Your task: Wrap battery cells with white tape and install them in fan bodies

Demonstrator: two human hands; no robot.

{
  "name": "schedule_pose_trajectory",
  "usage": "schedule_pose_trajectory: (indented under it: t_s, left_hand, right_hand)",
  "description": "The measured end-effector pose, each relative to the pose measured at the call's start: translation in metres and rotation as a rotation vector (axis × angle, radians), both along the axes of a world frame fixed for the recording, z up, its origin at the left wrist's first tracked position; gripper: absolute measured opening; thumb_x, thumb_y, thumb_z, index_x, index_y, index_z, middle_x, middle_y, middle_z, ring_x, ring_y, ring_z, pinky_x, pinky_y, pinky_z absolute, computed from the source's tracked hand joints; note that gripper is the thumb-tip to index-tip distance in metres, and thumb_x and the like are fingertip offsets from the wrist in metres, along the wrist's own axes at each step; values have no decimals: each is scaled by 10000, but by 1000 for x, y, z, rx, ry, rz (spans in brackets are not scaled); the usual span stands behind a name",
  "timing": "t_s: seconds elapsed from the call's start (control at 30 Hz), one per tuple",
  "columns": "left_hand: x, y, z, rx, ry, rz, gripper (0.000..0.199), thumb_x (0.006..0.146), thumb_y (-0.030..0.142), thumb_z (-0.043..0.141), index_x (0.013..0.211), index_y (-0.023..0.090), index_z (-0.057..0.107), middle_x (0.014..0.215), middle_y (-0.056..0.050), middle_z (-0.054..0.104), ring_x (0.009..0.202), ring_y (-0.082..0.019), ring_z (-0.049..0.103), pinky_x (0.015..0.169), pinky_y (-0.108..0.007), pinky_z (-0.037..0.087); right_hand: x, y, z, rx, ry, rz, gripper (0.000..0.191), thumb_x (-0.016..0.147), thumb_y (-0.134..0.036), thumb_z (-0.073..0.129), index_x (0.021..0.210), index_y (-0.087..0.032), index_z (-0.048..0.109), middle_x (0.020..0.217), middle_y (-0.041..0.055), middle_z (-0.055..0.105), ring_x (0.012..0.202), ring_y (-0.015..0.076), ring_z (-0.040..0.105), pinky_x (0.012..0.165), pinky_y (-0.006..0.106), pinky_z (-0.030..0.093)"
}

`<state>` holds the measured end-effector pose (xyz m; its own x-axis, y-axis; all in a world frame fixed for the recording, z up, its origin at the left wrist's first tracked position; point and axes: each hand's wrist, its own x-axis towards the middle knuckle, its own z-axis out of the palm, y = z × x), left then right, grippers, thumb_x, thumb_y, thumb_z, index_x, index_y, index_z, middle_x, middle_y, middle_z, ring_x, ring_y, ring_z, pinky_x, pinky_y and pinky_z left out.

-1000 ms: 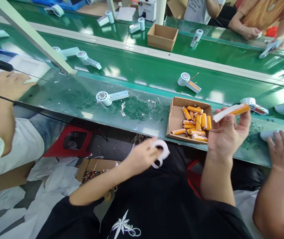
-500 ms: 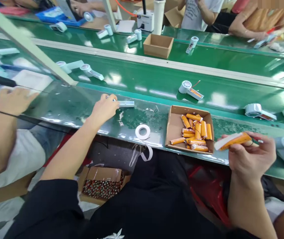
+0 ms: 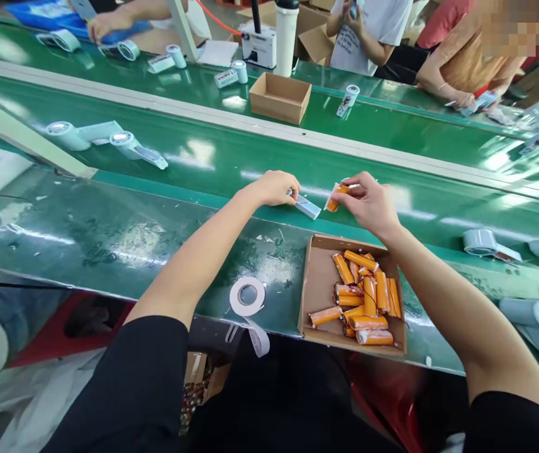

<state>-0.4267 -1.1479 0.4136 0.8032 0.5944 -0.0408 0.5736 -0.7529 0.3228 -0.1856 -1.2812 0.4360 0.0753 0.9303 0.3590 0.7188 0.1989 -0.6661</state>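
Note:
My left hand (image 3: pixel 276 187) is closed on a light-blue handheld fan, whose open handle (image 3: pixel 307 206) sticks out to the right. Most of the fan's head is hidden by my fingers. Just right of the handle's end, my right hand (image 3: pixel 370 201) pinches an orange cylindrical battery (image 3: pixel 336 197) with a white strip along one side. A small gap separates battery and handle. Below my right wrist, a shallow cardboard box (image 3: pixel 319 277) holds several more orange batteries (image 3: pixel 370 296). To its left lies a roll of white tape (image 3: pixel 234 296), its loose end hanging over the bench edge.
A green conveyor belt (image 3: pixel 194 126) runs beyond the bench, carrying light-blue fans (image 3: pixel 130 146) on the left and more fans (image 3: pixel 480 242) on the right. An empty-looking cardboard box (image 3: pixel 273 107) stands across the belt. Co-workers' hands (image 3: pixel 109 25) are busy at the far side.
My right hand has brought the battery from the right, past the box, toward the fan. My left hand has moved right and forward with the fan. The view has shifted.

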Motion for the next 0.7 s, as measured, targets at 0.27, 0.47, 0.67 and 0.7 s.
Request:
schedule_pose_trajectory:
  t_s: [0.27, 0.47, 0.67, 0.7]
  left_hand:
    - [11, -12, 4, 32, -49, 162, 246, 997, 353, 602, 1131, 212, 751, 1138, -64, 785, 1043, -237, 693, 879, -294, 444]
    - [23, -17, 3, 19, -103, 215, 195, 996, 334, 602, 1061, 211, 739, 1079, -75, 784, 1032, -261, 700, 875, -322, 441]
    - [34, -18, -6, -7, -217, 292, 153, 965, 310, 618, 971, 209, 733, 1037, -75, 783, 1001, -264, 693, 858, -341, 443]
    - [35, -18, -8, -8, -230, 298, 152, 964, 312, 619, 956, 209, 730, 1022, -75, 782, 988, -261, 693, 850, -340, 444]
  right_hand:
    - [-39, 24, -3, -206, -644, 121, 299, 1003, -489, 645, 1156, -233, 674, 930, 79, 799, 865, 299, 743, 697, 310, 421]
    - [-42, 20, 1, -289, -802, 94, 352, 1006, -477, 639, 1291, -276, 686, 954, 76, 797, 851, 306, 726, 663, 313, 390]
    - [-46, 25, -2, -458, -846, 164, 482, 1042, -561, 523, 1470, -365, 628, 1092, 86, 799, 956, 322, 737, 792, 380, 511]
    - [-46, 26, -3, -488, -861, 188, 502, 1037, -587, 514, 1480, -376, 621, 1122, 91, 795, 979, 333, 738, 804, 397, 521]
